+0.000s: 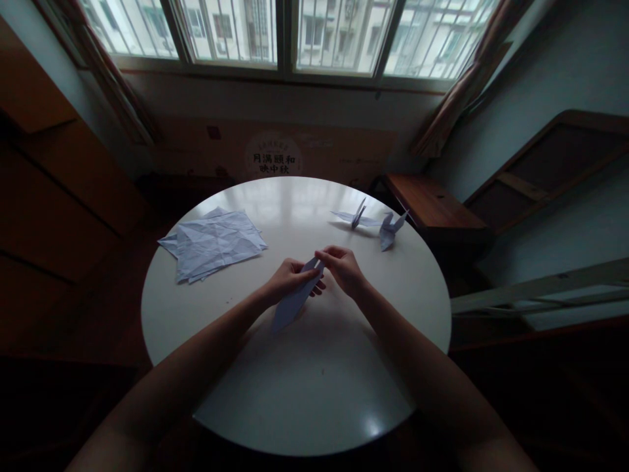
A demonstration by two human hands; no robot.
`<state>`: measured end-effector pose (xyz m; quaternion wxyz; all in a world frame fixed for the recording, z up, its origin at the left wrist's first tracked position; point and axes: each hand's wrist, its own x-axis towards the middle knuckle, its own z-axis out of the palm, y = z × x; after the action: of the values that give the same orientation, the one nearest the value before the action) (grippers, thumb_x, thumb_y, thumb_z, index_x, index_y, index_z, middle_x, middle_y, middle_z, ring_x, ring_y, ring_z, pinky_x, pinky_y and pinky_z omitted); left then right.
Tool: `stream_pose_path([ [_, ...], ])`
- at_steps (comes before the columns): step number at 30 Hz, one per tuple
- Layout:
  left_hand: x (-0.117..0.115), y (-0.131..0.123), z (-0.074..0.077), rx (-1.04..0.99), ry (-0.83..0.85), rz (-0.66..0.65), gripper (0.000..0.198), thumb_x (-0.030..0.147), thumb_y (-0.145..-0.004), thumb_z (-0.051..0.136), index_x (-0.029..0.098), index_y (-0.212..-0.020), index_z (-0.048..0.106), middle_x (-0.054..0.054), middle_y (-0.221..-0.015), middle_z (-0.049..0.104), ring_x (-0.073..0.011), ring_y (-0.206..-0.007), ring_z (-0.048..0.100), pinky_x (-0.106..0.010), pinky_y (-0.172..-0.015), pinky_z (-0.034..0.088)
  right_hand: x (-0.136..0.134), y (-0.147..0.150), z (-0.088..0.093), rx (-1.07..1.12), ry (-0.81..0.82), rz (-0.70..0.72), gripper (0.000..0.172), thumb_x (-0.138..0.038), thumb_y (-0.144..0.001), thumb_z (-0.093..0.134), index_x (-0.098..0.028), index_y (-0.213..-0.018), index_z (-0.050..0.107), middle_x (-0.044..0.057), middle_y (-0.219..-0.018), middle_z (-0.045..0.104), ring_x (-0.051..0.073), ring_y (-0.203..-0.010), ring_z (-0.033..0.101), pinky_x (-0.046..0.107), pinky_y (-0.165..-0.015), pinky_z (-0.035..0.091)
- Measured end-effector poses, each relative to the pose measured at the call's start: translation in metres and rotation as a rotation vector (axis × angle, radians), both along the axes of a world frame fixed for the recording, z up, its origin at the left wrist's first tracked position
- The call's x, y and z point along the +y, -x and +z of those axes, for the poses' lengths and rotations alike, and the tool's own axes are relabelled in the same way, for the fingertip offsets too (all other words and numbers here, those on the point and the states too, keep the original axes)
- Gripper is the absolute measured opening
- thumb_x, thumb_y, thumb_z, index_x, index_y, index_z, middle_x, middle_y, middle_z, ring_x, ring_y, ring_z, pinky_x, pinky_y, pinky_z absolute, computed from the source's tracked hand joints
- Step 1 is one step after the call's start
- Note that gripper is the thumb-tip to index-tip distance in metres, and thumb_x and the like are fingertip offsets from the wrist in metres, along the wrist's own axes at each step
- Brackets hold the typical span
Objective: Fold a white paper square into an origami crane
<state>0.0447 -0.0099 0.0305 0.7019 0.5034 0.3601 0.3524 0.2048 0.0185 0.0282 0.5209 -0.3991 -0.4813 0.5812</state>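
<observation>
Above the middle of the round table, a partly folded sheet of white paper (293, 305) slants from lower left to upper right. My left hand (289, 278) grips it near its upper end, with the thumb on top and fingers underneath. At its far tip, where the paper splits into two narrow points, my right hand (343, 265) pinches one of them between thumb and fingers. Two folded paper cranes stand beyond my right hand: one with spread wings (358, 218) and another (388, 233) closer to the table's right edge.
On the left of the white table (295, 406) lies a pile of creased paper sheets (216, 242). A wooden stool or bench (432, 203) stands past the table's right edge. Behind are a printed cardboard panel (334, 147) and a barred window (334, 36).
</observation>
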Motion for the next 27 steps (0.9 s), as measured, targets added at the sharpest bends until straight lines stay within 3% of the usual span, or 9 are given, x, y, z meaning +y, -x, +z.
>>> stream_pose_path([
  [10,-0.001,-0.0009,0.0011,-0.019,0.019,0.017,0.05,0.052,-0.066,0.081,0.006,-0.083,0.071,-0.014,-0.073,0.074,-0.0189,-0.061,0.07,-0.028,-0.058,0.055,0.0029,-0.0033,-0.0014,0.012,0.023,0.012,0.038,-0.047,-0.054,0.086,-0.016,-0.064,0.067,-0.001,-0.058,0.062,0.01,-0.053,0.05,0.027,-0.058,0.038],
  [16,0.0004,-0.0014,0.0003,-0.014,0.01,0.108,0.05,0.051,-0.064,0.082,0.005,-0.082,0.072,-0.013,-0.072,0.074,-0.0184,-0.06,0.07,-0.029,-0.06,0.056,0.0,-0.0054,0.0034,-0.154,0.021,0.087,0.041,-0.053,-0.057,0.082,-0.015,-0.058,0.066,-0.002,-0.051,0.056,0.008,-0.05,0.043,0.025,-0.051,0.029],
  [27,0.0025,0.0003,-0.0015,0.008,0.048,0.097,0.046,0.046,-0.064,0.084,0.006,-0.081,0.071,-0.013,-0.071,0.073,-0.0177,-0.059,0.069,-0.028,-0.059,0.054,0.0004,-0.0048,0.004,-0.208,-0.083,-0.032,0.044,-0.056,-0.059,0.08,-0.016,-0.055,0.061,-0.003,-0.051,0.051,0.009,-0.051,0.043,0.025,-0.052,0.031],
])
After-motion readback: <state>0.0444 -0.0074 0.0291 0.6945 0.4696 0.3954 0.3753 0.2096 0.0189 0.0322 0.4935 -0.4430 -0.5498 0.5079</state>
